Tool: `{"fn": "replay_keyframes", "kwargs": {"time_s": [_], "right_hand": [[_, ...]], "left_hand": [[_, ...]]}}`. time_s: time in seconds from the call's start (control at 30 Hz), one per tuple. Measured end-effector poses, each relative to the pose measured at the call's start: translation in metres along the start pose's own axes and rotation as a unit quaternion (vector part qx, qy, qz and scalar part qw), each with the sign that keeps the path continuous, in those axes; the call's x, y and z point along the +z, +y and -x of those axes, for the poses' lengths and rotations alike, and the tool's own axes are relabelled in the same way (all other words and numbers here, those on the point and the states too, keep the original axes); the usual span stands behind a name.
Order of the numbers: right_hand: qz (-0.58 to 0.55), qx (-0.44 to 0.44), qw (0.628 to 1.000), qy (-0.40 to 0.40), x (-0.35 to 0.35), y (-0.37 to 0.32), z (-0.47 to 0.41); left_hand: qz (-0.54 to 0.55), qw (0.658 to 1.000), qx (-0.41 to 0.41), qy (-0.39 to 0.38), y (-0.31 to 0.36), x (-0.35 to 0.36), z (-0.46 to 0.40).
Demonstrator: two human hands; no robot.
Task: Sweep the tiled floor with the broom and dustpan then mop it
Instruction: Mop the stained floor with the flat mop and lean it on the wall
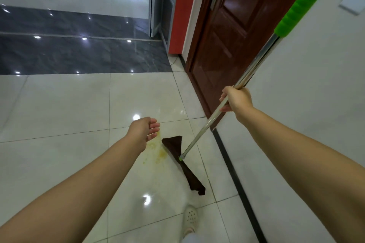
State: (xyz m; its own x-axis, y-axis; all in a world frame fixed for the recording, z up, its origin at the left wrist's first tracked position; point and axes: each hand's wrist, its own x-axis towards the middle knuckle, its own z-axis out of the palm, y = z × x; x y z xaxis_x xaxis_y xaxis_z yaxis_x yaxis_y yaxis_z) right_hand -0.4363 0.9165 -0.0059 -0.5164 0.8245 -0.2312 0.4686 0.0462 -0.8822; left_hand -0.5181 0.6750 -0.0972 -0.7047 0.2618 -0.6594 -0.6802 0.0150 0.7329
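My right hand [237,100] grips the metal pole of a mop [205,124] partway down; its green foam grip [304,0] rises to the upper right. The mop's flat dark brown cloth head [182,163] lies on the white tiled floor [69,108], its near end by my foot. A yellowish smear [158,152] spreads on the tile just left of the mop head. My left hand [147,129] hovers above that smear, fingers loosely curled, holding nothing. No broom or dustpan is in view.
A dark brown door [235,31] and a white wall [306,114] with a black skirting strip [237,181] stand close on the right. Dark grey tiles [79,53] and a glass door frame [158,6] lie ahead. My white shoe [190,217] is near the bottom edge.
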Motion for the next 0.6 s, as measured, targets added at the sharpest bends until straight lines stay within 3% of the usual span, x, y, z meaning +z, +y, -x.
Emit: {"fn": "replay_keyframes", "kwargs": {"time_s": [0.3,0.6], "right_hand": [[0.016,-0.047,0.996,-0.069,0.021,-0.022,0.104],[0.038,-0.062,0.990,-0.118,0.040,-0.004,0.131]], "left_hand": [[-0.003,1.000,-0.027,-0.012,-0.026,-0.062,0.034],[-0.017,0.999,-0.029,0.003,-0.037,-0.083,0.041]]}}
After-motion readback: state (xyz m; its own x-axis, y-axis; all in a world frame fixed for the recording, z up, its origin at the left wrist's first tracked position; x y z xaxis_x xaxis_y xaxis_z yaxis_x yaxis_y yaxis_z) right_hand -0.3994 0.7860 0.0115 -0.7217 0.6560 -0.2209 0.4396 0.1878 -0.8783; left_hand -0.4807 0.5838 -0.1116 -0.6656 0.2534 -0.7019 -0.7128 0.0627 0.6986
